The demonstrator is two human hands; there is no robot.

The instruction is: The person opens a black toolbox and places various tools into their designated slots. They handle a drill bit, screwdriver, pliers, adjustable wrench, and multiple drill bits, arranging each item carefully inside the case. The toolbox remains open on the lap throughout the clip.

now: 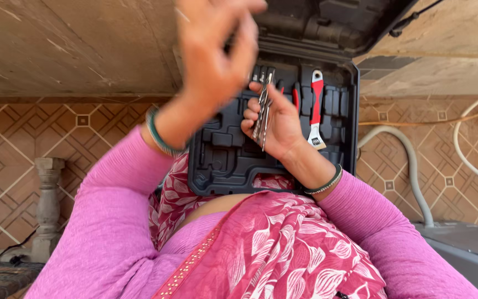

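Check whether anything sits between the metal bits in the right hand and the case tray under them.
Nothing visible does. The right hand holds the metal bits over the case tray. The blurred left hand is raised to one side; the red wrench lies in its slot beside.

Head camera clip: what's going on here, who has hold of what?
A person in a pink top sits over an open black tool case. Their right hand lies palm up above the tray, holding a few slim metal drill bits. The left hand is raised nearer the camera, blurred, fingers spread, gripping nothing visible. A red-handled adjustable wrench sits in its slot in the tray; most other slots look empty.
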